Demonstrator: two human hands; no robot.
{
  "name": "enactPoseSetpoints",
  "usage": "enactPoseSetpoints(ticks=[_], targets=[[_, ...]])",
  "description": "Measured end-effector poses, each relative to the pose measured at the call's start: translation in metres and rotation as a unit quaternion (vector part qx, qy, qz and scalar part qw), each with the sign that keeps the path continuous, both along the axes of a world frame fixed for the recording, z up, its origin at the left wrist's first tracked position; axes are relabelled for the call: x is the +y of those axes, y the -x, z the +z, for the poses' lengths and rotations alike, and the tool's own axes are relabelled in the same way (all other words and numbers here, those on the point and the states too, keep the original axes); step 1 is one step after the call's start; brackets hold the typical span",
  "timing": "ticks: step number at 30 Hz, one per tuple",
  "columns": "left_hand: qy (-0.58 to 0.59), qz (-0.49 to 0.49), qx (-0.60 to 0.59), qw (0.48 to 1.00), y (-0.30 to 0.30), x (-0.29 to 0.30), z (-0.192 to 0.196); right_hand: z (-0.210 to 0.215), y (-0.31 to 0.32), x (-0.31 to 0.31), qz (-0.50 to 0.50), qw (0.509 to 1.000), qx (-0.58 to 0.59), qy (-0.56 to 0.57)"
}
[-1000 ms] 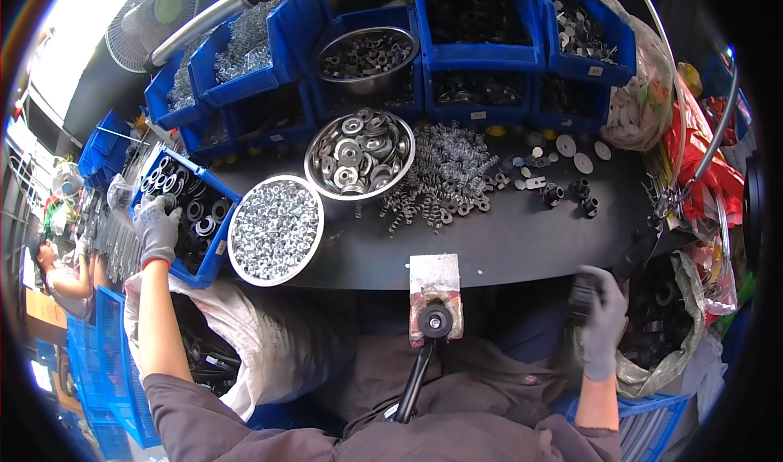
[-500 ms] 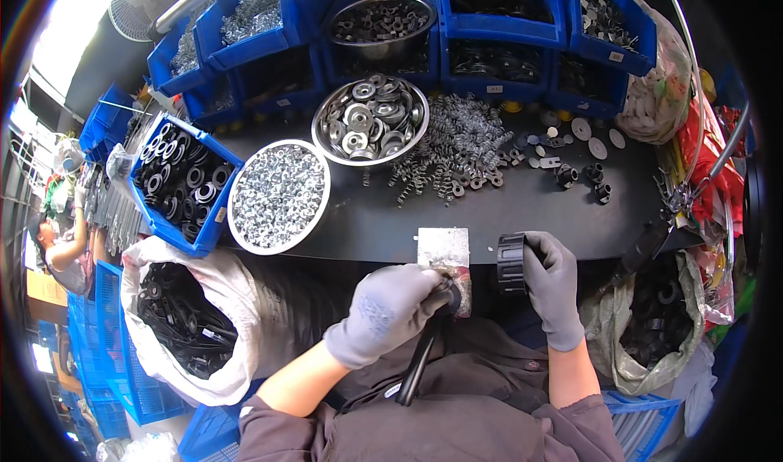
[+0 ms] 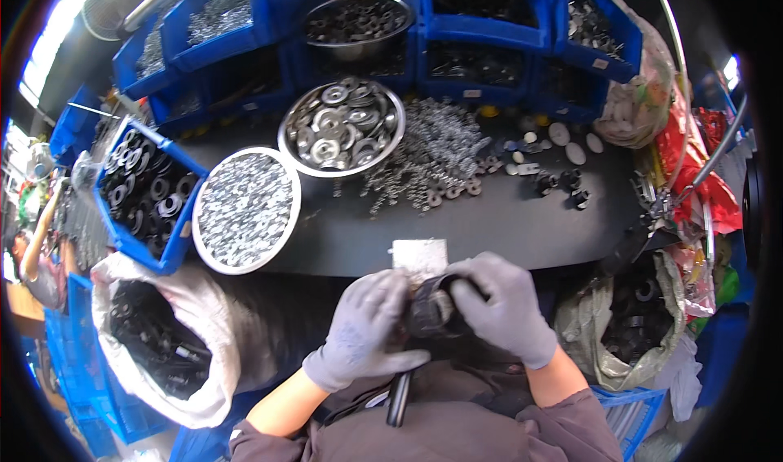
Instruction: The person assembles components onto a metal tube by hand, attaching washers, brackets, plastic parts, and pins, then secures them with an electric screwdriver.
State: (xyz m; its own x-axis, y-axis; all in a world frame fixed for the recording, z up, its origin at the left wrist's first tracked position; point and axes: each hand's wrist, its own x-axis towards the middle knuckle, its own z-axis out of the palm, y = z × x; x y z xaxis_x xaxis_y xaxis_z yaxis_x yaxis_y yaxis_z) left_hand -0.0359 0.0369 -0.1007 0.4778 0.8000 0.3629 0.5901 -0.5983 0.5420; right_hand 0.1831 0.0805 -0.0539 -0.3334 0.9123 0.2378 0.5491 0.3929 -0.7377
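A black, ribbed plastic ring (image 3: pixel 424 309) sits between the person's two grey-gloved hands, just in front of the pale metal plate (image 3: pixel 419 255) at the table's (image 3: pixel 351 225) near edge. Half a second ago it was held off to the right; now it has come over to the upper end of the slim black rod (image 3: pixel 398 401), and I judge that both pieces are being worked together. The right hand (image 3: pixel 506 307) grips the ring's right side. The left hand (image 3: pixel 363 327) curls at its other side, thumb stretched across the rod; whether it grips either, I can't tell, nor whether ring and rod are joined. Beyond lies a loose heap of silvery coil springs (image 3: pixel 444 140); leftward stands a blue plastic bin (image 3: pixel 181 242) of dark rings, which that hand was reaching into a second ago.
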Motion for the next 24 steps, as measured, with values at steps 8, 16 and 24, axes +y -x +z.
enactPoseSetpoints(ticks=[8, 16, 24], targets=[[0.049, 0.047, -0.072, 0.995, -0.018, 0.007, 0.006, 0.004, 0.006, 0.003, 0.048, 0.982, -0.181, -0.016], [0.111, -0.021, -0.15, 0.982, -0.02, 0.023, -0.005, -0.053, -0.119, 0.118, -0.252, 0.92, -0.221, -0.201], [0.144, -0.028, -0.162, 0.976, -0.004, 0.013, -0.009, -0.092, -0.12, 0.098, -0.275, 0.948, -0.031, -0.156]])
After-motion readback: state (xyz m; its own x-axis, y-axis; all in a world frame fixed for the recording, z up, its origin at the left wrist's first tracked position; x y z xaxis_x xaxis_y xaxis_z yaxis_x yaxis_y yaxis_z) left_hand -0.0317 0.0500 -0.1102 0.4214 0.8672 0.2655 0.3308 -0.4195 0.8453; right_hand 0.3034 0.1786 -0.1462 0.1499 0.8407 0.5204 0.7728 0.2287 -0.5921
